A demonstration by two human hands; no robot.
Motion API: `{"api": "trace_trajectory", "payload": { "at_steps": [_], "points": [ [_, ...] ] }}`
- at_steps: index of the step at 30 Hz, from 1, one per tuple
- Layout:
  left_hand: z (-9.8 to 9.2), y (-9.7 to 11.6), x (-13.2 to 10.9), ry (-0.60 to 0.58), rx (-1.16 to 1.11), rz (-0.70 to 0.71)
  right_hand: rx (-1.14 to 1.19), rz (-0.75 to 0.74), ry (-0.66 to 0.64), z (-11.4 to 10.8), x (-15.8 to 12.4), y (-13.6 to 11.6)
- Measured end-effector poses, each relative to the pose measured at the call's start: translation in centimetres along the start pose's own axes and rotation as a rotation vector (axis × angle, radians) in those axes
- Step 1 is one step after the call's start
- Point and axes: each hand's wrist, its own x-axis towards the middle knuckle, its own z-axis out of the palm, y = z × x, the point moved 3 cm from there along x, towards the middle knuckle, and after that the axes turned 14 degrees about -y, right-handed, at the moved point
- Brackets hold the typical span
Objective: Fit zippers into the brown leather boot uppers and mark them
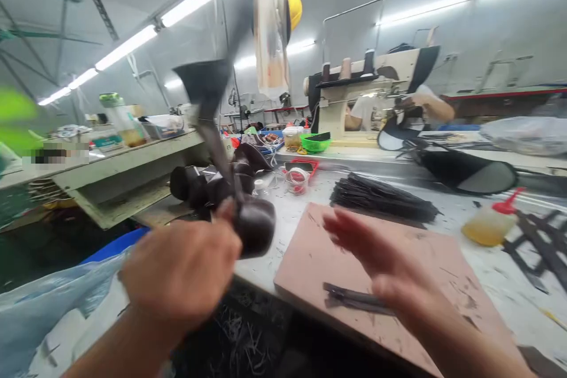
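My left hand (pixel 181 269) is closed round a black strap-like piece (pixel 212 136), blurred by motion, that rises above the fist and flares at its top. Just right of that fist is a dark rounded piece (pixel 256 227); whether it joins the strap I cannot tell. Fingers stretched out, my right hand (pixel 376 254) hovers over the pink board (pixel 310 248) and holds nothing. Below its thumb a short dark strip (pixel 354 298) lies on the board. Behind the board rests a bundle of black strips (pixel 383 199).
A glue bottle with a red cap (pixel 487 224) stands at the right, near black straps (pixel 543 242). Behind are a sewing machine (pixel 354 106), another person's hand (pixel 429 105) and a green bowl (pixel 316 142). Bluish plastic (pixel 57 292) fills the lower left.
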Motion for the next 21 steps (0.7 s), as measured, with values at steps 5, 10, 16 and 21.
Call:
{"api": "trace_trajectory", "payload": {
  "at_steps": [5,10,16,21],
  "points": [
    [2.8,9.6,6.3,-0.412,-0.694,0.27,0.233,0.013,0.243,-3.8,7.4,-3.4],
    [12.1,13.1,13.6,-0.686,-1.196,0.055,-0.097,-0.178,0.367,-8.5,9.1,-2.8],
    [19.9,16.6,12.1,-0.829,-1.598,-0.063,-0.211,0.275,0.27,-10.8,6.6,6.4],
    [21.3,20.7,8.8,-0.777,-2.009,-0.162,-0.351,0.433,0.138,-7.1,4.3,10.9]
  ]
}}
